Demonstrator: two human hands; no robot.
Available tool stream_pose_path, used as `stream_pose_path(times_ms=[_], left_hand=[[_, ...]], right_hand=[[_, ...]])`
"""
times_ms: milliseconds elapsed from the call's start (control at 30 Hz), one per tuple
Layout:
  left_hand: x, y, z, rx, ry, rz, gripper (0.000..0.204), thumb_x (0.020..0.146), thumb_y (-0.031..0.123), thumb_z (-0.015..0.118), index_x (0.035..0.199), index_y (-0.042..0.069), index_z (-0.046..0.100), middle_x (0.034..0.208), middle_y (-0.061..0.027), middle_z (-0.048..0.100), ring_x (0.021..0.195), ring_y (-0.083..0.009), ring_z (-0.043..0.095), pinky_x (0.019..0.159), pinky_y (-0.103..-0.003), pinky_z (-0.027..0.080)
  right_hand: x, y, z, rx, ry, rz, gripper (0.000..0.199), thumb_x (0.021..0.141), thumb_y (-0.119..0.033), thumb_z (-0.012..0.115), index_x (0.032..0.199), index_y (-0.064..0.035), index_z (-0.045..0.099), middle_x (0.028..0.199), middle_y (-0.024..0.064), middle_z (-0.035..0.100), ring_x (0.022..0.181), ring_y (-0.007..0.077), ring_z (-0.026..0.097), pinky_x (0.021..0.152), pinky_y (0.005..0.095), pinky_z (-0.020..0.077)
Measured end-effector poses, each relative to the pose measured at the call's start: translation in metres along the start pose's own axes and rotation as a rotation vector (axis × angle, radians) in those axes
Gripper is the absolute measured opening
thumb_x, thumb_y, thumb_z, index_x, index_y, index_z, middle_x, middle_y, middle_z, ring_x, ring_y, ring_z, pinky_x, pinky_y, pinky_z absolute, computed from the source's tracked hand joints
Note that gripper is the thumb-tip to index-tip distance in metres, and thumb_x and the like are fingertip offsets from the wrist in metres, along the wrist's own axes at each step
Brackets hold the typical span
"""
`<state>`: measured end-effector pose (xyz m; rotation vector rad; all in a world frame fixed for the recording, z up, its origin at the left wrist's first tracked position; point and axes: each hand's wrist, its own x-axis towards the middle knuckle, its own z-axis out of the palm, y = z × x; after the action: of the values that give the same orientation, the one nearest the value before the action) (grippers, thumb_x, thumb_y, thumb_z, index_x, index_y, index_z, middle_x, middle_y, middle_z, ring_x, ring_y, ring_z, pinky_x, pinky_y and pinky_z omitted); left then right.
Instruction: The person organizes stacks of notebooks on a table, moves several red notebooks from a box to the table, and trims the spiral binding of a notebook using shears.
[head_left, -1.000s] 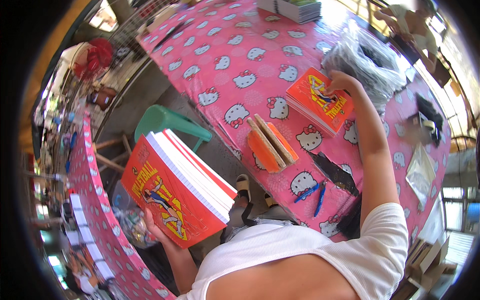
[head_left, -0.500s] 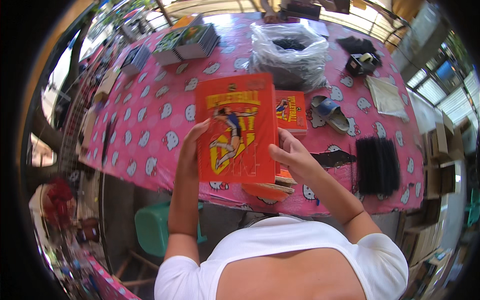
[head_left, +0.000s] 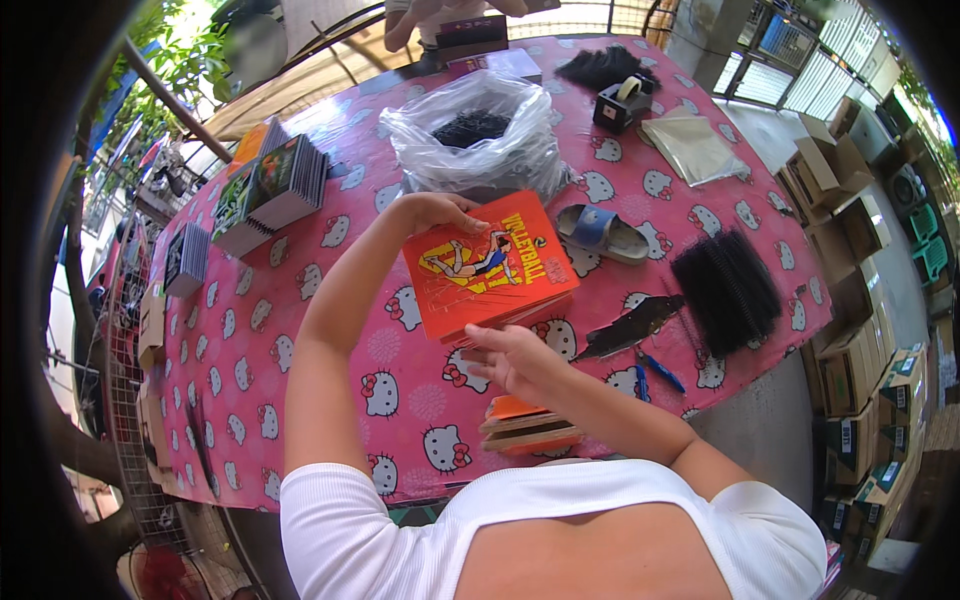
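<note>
A red notebook (head_left: 490, 262) with a yellow-lettered cover and a player in blue and white lies on top of a small stack of red notebooks on the table. My left hand (head_left: 445, 212) grips its far-left edge, thumb over the cover. Beside the stack's near edge is my right hand (head_left: 515, 360), open, with fingers apart and nothing in them. Closer to my body sits an orange-and-brown stack of covers or boards (head_left: 530, 425), partly hidden by my right forearm. Blue-handled pliers (head_left: 660, 374) lie to the right of that forearm.
Around the pink patterned table (head_left: 330, 420) stand a plastic bag of black material (head_left: 475, 160), a slide sandal (head_left: 603, 233), black spiral coils (head_left: 725, 290), a tape dispenser (head_left: 622, 105), clear sleeves (head_left: 695, 148) and notebook stacks (head_left: 270, 190). Cardboard boxes (head_left: 850, 370) line the right. Another person (head_left: 430, 20) is opposite.
The red notebook has gone from being held up in both hands to lying turned on the stack. My right hand has let go; my left hand has moved to the far edge. The view has shifted.
</note>
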<state>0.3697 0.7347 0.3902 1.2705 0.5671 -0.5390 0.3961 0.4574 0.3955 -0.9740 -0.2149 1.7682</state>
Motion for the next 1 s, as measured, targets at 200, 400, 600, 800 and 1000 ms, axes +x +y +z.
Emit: stream_pose_path(times_ms=[200,400,600,800,1000], left_hand=[[0.028,0.007,-0.001,0.239,0.090,-0.125,0.061,0.080,0.020,0.067,0.132,0.008,0.040,0.115,-0.0093,0.058,0.097,-0.0159,0.059,0.083,-0.031,0.049],[0.006,0.016,0.030,0.979,0.453,0.432,0.069,0.076,0.026,0.071,0.133,0.004,0.038,0.129,-0.0121,0.047,0.119,-0.0215,0.044,0.099,-0.035,0.035],[0.020,0.082,0.152,0.624,0.307,0.546,0.070,0.077,0.026,0.070,0.135,0.005,0.035,0.135,-0.0132,0.041,0.122,-0.0300,0.039,0.099,-0.037,0.035],[0.097,0.142,0.318,0.532,0.029,0.621,0.071,0.080,0.015,0.067,0.138,0.008,0.029,0.142,-0.0058,0.030,0.119,-0.0224,0.042,0.093,-0.033,0.039],[0.199,0.202,0.480,0.790,-0.215,0.658,0.074,0.078,0.012,0.068,0.139,0.005,0.027,0.141,-0.0077,0.032,0.120,-0.0248,0.044,0.097,-0.037,0.035]], right_hand=[[-0.077,-0.007,-0.008,-0.422,-0.664,0.084,0.035,0.086,-0.018,0.060,0.116,-0.0014,0.050,0.116,0.0069,0.053,0.103,0.0127,0.051,0.087,0.0275,0.0415],[-0.137,-0.008,-0.065,-0.425,-0.347,-0.282,0.031,0.086,-0.019,0.061,0.113,-0.0039,0.054,0.096,0.0045,0.059,0.091,0.0100,0.055,0.080,0.0244,0.0441],[-0.222,-0.008,-0.147,-0.526,-0.024,-0.524,0.034,0.085,-0.020,0.062,0.114,-0.0042,0.054,0.093,0.0043,0.060,0.090,0.0098,0.056,0.078,0.0229,0.0453],[-0.324,-0.003,-0.223,-0.795,0.219,-0.557,0.041,0.082,-0.025,0.065,0.114,-0.0029,0.054,0.102,0.0114,0.059,0.093,0.0173,0.057,0.080,0.0302,0.0456],[-0.442,0.005,-0.334,-0.953,0.332,-0.413,0.052,0.082,-0.029,0.063,0.123,-0.0028,0.045,0.115,0.0167,0.053,0.098,0.0247,0.056,0.085,0.0351,0.0451]])
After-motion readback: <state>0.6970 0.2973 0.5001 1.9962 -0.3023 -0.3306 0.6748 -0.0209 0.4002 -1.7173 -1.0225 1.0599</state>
